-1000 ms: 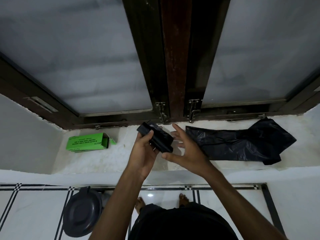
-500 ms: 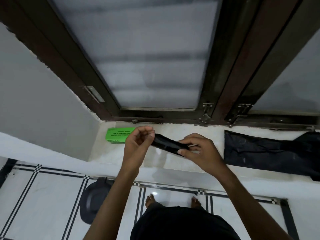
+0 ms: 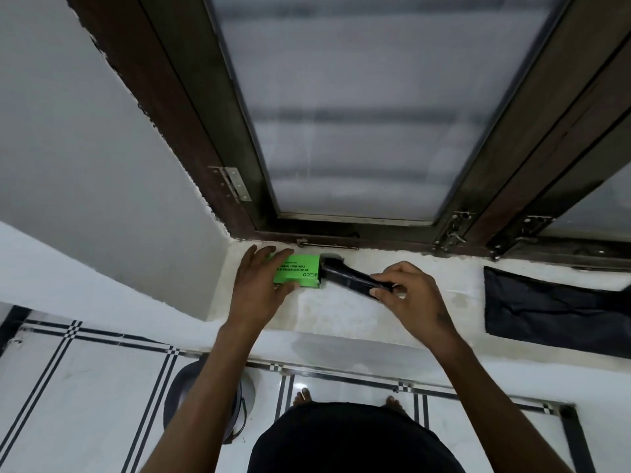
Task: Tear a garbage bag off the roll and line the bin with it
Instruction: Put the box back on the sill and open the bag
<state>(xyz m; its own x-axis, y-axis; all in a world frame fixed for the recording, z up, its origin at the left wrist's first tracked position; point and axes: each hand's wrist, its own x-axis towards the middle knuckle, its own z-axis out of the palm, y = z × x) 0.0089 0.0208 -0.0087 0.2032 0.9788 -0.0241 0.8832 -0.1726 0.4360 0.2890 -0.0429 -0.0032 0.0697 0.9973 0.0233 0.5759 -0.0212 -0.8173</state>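
A green cardboard box (image 3: 302,271) lies on the white window ledge (image 3: 341,315) near its left corner. My left hand (image 3: 261,283) lies over the box's left part and grips it. My right hand (image 3: 408,297) pinches the black garbage bag roll (image 3: 348,277), whose far end sits at the box's open right end. A loose black garbage bag (image 3: 553,310) lies flat on the ledge at the right. The dark round bin (image 3: 186,394) stands on the floor below the ledge, partly hidden by my left forearm.
A frosted window in a dark wooden frame (image 3: 345,230) rises right behind the ledge, with metal latches (image 3: 456,230) at its base. A white wall (image 3: 102,165) closes the left side. My bare feet (image 3: 304,397) stand on white floor tiles with black lines.
The view has swung left. My left hand let go of the roll and came down on the green box. My right hand carried the roll to the box's open end.
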